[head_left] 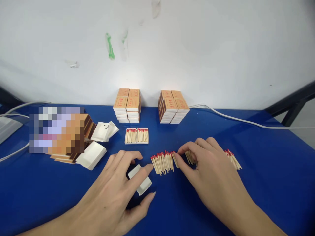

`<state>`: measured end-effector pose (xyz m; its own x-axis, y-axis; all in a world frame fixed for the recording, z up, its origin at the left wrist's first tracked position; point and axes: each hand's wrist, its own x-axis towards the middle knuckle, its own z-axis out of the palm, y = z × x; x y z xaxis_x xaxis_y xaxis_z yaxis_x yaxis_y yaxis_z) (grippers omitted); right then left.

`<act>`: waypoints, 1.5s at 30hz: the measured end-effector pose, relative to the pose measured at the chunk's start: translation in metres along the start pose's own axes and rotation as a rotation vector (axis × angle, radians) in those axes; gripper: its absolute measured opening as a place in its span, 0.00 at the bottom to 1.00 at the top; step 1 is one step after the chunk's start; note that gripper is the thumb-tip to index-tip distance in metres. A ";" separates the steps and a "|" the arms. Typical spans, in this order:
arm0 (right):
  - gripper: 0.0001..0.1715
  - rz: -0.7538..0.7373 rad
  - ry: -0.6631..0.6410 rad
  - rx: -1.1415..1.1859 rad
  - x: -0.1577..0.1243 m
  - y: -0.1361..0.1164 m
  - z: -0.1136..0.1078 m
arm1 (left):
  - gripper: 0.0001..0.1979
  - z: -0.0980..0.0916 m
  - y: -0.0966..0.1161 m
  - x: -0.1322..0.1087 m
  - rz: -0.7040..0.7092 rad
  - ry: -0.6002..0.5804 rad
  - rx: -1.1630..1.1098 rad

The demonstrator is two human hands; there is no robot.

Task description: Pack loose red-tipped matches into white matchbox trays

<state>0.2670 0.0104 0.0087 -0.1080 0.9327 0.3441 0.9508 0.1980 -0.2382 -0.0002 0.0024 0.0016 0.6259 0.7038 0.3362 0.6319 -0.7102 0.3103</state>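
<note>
My left hand (115,186) lies over an empty white matchbox tray (140,180) on the blue table, fingers curled round it and index tip reaching a row of loose red-tipped matches (162,162). My right hand (209,173) rests on the same spread of matches, thumb and index finger pinched at the matches near its left end. More loose matches (233,159) stick out to the right of that hand.
Two open trays filled with matches (136,135) sit behind the hands. Two stacks of closed matchboxes (128,105) (172,106) stand by the white wall. Empty white trays (92,154) and box sleeves lie at the left. A white cable (246,122) runs along the back right.
</note>
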 end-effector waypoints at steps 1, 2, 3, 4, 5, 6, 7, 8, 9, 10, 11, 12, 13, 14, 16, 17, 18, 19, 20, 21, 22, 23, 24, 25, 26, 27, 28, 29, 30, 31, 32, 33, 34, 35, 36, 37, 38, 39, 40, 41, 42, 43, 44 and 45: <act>0.11 0.001 -0.005 0.004 0.000 0.000 0.000 | 0.21 0.000 0.000 0.000 0.003 0.001 0.001; 0.12 0.005 -0.009 0.009 0.000 -0.001 0.000 | 0.21 0.000 0.000 0.000 0.005 0.001 0.001; 0.12 0.009 -0.014 0.015 0.000 -0.001 0.000 | 0.21 0.000 0.000 0.000 0.007 0.002 -0.003; 0.12 0.011 -0.018 0.020 0.000 -0.002 0.000 | 0.22 0.000 0.000 0.000 0.007 0.002 -0.008; 0.12 0.011 -0.025 0.024 0.000 -0.002 0.000 | 0.22 0.000 0.000 0.000 0.008 0.002 -0.011; 0.12 0.011 -0.033 0.026 0.000 -0.003 -0.001 | 0.22 0.000 0.000 0.000 0.010 0.002 -0.012; 0.12 0.009 -0.039 0.027 0.000 -0.003 -0.001 | 0.22 0.000 0.000 0.000 0.014 0.003 -0.014; 0.12 0.007 -0.044 0.031 0.000 -0.003 -0.001 | 0.23 0.000 0.000 0.000 0.017 0.003 -0.014; 0.13 0.006 -0.047 0.037 0.000 -0.004 -0.001 | 0.23 0.000 0.000 0.000 0.020 0.001 -0.013; 0.13 0.006 -0.051 0.045 0.000 -0.004 -0.001 | 0.24 0.000 -0.001 0.000 0.021 -0.004 -0.013; 0.13 0.009 -0.056 0.055 0.000 -0.005 -0.001 | 0.26 0.000 -0.001 0.000 0.021 -0.009 -0.015; 0.13 0.012 -0.061 0.066 0.000 -0.005 -0.002 | 0.27 0.000 -0.001 0.000 0.019 -0.015 -0.017; 0.13 0.016 -0.069 0.076 0.000 -0.006 -0.002 | 0.28 0.000 -0.001 0.000 0.017 -0.019 -0.021; 0.13 0.020 -0.077 0.084 -0.001 -0.006 -0.002 | 0.28 0.000 -0.001 0.000 0.017 -0.020 -0.025; 0.12 0.025 -0.086 0.097 -0.001 -0.007 -0.002 | 0.29 0.000 -0.001 0.000 0.021 -0.023 -0.030; 0.12 0.025 -0.087 0.100 -0.001 -0.007 -0.001 | 0.29 0.000 -0.001 0.000 0.024 -0.025 -0.029; 0.12 0.024 -0.086 0.100 -0.001 -0.007 -0.001 | 0.30 0.000 -0.001 0.000 0.025 -0.024 -0.026; 0.12 0.022 -0.083 0.097 -0.002 -0.007 -0.001 | 0.30 0.000 -0.001 0.000 0.026 -0.022 -0.022; 0.12 0.018 -0.076 0.090 -0.002 -0.008 -0.001 | 0.29 0.000 -0.001 0.000 0.026 -0.021 -0.016; 0.13 0.011 -0.069 0.082 -0.002 -0.008 -0.002 | 0.29 0.000 -0.001 -0.001 0.025 -0.016 -0.011; 0.14 0.003 -0.061 0.072 -0.003 -0.009 -0.002 | 0.27 0.000 -0.002 -0.001 0.023 -0.009 -0.007; 0.17 -0.005 -0.053 0.063 -0.003 -0.010 -0.002 | 0.26 0.001 -0.002 -0.001 0.022 -0.001 -0.004; 0.20 -0.014 -0.044 0.051 -0.003 -0.011 -0.003 | 0.25 0.001 -0.003 -0.002 0.024 0.006 -0.002; 0.23 -0.024 -0.035 0.038 -0.003 -0.012 -0.003 | 0.24 0.001 -0.003 -0.002 0.030 0.012 0.002; 0.26 -0.034 -0.026 0.021 -0.004 -0.013 -0.002 | 0.24 0.002 -0.004 -0.003 0.039 0.019 0.009; 0.29 -0.041 -0.017 -0.001 -0.005 -0.015 -0.002 | 0.25 0.002 -0.005 -0.003 0.046 0.021 0.019; 0.31 -0.045 -0.010 -0.029 -0.005 -0.017 0.000 | 0.25 0.003 -0.006 -0.003 0.051 0.023 0.030; 0.31 -0.046 -0.005 -0.060 -0.006 -0.019 0.001 | 0.25 0.003 -0.006 -0.003 0.053 0.028 0.041; 0.32 -0.045 -0.005 -0.090 -0.007 -0.020 0.002 | 0.25 0.003 -0.006 -0.003 0.049 0.039 0.052; 0.32 -0.041 -0.006 -0.117 -0.008 -0.022 0.004 | 0.25 0.004 -0.007 -0.003 0.040 0.050 0.063; 0.32 -0.034 -0.008 -0.139 -0.009 -0.023 0.006 | 0.24 0.004 -0.006 -0.003 0.030 0.061 0.071; 0.32 -0.028 -0.009 -0.153 -0.009 -0.024 0.007 | 0.23 0.004 -0.006 -0.004 0.018 0.068 0.077; 0.32 -0.022 -0.012 -0.161 -0.009 -0.025 0.008 | 0.21 0.004 -0.006 -0.004 0.004 0.071 0.078; 0.31 -0.017 -0.015 -0.164 -0.009 -0.026 0.009 | 0.19 0.005 -0.006 -0.004 -0.009 0.068 0.074; 0.30 -0.014 -0.021 -0.163 -0.009 -0.026 0.010 | 0.18 0.005 -0.006 -0.004 -0.019 0.063 0.066; 0.28 -0.016 -0.025 -0.161 -0.009 -0.027 0.010 | 0.17 0.005 -0.006 -0.004 -0.024 0.061 0.056; 0.27 -0.023 -0.030 -0.155 -0.009 -0.027 0.011 | 0.17 0.005 -0.006 -0.004 -0.028 0.060 0.047; 0.25 -0.034 -0.032 -0.147 -0.009 -0.027 0.010 | 0.18 0.005 -0.006 -0.004 -0.028 0.058 0.042; 0.24 -0.047 -0.031 -0.135 -0.009 -0.027 0.010 | 0.19 0.005 -0.006 -0.004 -0.028 0.061 0.037; 0.23 -0.059 -0.026 -0.121 -0.009 -0.027 0.010 | 0.20 0.005 -0.006 -0.004 -0.029 0.063 0.036; 0.21 -0.067 -0.020 -0.104 -0.009 -0.027 0.009 | 0.21 0.004 -0.006 -0.004 -0.030 0.066 0.034; 0.20 -0.073 -0.015 -0.086 -0.009 -0.027 0.009 | 0.22 0.004 -0.006 -0.004 -0.031 0.065 0.031; 0.19 -0.077 -0.012 -0.070 -0.009 -0.027 0.008 | 0.23 0.004 -0.006 -0.003 -0.035 0.060 0.029; 0.18 -0.081 -0.009 -0.056 -0.009 -0.027 0.008 | 0.22 0.003 -0.006 -0.003 -0.023 0.065 0.017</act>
<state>0.2404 -0.0013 0.0048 -0.1871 0.9170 0.3522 0.9536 0.2556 -0.1590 -0.0041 0.0042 -0.0040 0.5804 0.7167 0.3866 0.6538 -0.6931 0.3036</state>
